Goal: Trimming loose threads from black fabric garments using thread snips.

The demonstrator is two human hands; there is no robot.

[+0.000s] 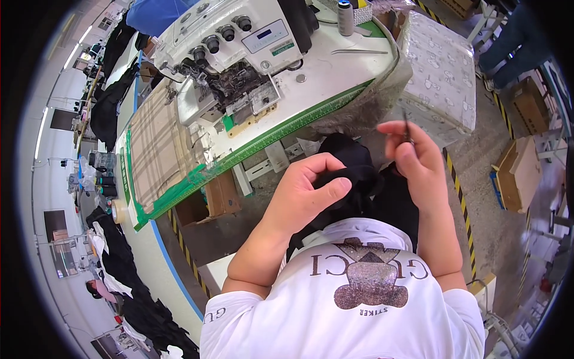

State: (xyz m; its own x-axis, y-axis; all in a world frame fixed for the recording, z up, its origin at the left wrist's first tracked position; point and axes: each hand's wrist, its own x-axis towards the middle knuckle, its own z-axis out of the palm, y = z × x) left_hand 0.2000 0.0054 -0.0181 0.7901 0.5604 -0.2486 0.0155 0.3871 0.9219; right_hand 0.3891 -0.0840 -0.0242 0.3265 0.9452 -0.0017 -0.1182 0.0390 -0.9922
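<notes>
My left hand (314, 190) pinches the edge of a piece of black fabric (353, 158) between thumb and fingers, above my lap. The cloth is bunched and merges with my dark trousers, so its full shape is hard to make out. To the right of the fabric and apart from it, my right hand (418, 158) is raised and closed around a small dark pointed tool (407, 127). A thin tip points up, away from me, while the rest of the tool is hidden by my fingers.
Ahead stands a white overlock sewing machine (239, 54) on a table with green measuring tape (287, 136) along its edge. Metal tweezers (360, 52) and a grey thread cone (345, 19) lie beyond. A cardboard box (221, 197) sits below; a plastic-covered block (436, 72) stands right.
</notes>
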